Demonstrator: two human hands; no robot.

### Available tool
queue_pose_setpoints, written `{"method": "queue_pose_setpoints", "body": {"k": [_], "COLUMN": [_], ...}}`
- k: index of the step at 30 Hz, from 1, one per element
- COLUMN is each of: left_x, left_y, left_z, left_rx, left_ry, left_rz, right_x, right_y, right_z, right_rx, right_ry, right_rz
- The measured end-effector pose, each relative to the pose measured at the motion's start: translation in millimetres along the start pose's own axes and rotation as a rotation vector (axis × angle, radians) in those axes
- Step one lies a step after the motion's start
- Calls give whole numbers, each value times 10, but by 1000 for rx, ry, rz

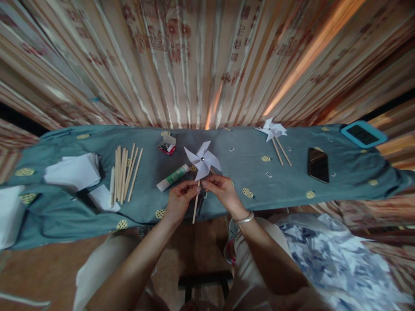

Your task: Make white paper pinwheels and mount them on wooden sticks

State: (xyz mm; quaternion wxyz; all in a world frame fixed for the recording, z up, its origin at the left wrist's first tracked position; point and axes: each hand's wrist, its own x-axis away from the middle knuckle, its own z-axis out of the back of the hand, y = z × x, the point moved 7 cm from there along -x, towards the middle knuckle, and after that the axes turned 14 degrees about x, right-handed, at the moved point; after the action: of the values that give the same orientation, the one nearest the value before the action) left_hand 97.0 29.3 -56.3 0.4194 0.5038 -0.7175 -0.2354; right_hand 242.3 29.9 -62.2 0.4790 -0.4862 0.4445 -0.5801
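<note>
A white paper pinwheel (202, 159) on a wooden stick (196, 210) is held up over the table's front half, a small shiny pin at its centre. My left hand (179, 199) pinches the stick just below the blades. From the other side, the closed thumb and fingers of my right hand (224, 191) meet at the top of that same stick, under the lowest blade. Close to my left hand lies a glue stick (173, 177) with a green label. Behind it stands a small opened red box (167, 146) with tiny dark pieces inside.
Wooden sticks (122, 175) and a stack of white paper (75, 172) lie to the left. Farther right are finished-looking pinwheels (272, 129), a phone (318, 165) and a blue-framed device (363, 133). A curtain (181, 65) hangs behind the cloth-covered table (227, 207).
</note>
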Motion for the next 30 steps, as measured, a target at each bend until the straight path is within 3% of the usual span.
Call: {"method": "queue_pose_setpoints", "body": {"k": [15,30], "left_x": [-107,-68], "left_y": [56,168], "left_z": [16,66], "left_rx": [42,68], "left_ry": [25,30], "left_rz": [-30,-85], "right_x": [147,348], "right_y": [-63,-32], "right_z": [-181,-376], "right_rx": [258,293], "right_ry": [-100,-160], "right_rz": [110,49]}}
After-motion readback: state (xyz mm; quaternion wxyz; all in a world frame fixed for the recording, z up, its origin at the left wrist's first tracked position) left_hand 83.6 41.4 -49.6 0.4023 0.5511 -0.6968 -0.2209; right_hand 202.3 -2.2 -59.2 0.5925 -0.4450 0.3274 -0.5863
